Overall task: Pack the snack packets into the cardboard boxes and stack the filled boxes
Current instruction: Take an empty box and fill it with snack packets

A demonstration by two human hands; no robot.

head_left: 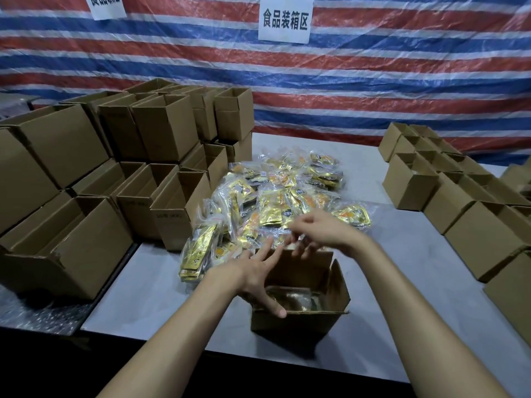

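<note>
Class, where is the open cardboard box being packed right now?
In the head view, the open cardboard box sits centre-front on the grey table, just before the packet pile, with the left hand over its left rim.

Matt brown corrugated cardboard boxes [298,297] stand on a smooth grey matt tabletop [161,285] beside glossy gold foil snack packets [275,202] in clear crinkled plastic, before a shiny woven plastic tarpaulin [373,81].

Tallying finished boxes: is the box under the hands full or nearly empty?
Nearly empty: the box shows packets only low on its bottom, with its inner walls bare above them.
</note>
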